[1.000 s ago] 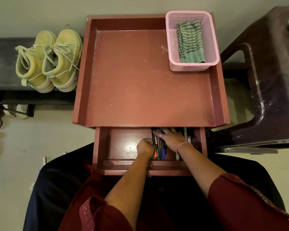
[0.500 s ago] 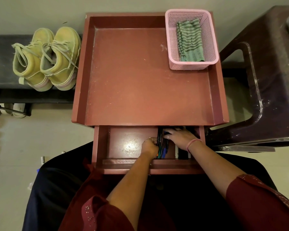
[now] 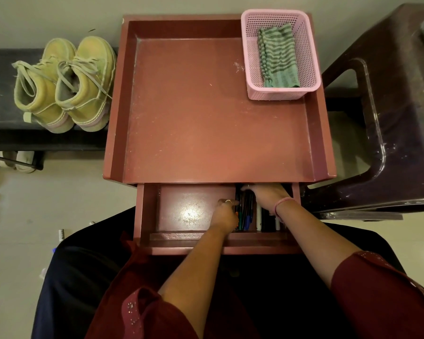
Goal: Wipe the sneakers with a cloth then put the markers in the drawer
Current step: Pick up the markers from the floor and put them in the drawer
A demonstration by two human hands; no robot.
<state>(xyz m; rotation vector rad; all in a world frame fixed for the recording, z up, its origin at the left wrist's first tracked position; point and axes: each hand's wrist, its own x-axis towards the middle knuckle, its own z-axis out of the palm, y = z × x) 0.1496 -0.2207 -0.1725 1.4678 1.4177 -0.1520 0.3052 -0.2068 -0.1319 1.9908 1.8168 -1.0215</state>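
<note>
Head view: open drawer below red bench
Markers: bunched in drawer's right part, lying front to back
Left hand: fingers curled against markers' left side
Right hand: fingers spread flat over markers
Sneakers: side by side on dark shelf, left of bench
Cloth: folded in pink basket, bench's far right corner

desk: painted wood, looking matt and scuffed | drawer floor: showing a glossy glare | basket: perforated pink plastic | cloth: striped woven fabric | sneakers: appearing matt, suede-like
</note>
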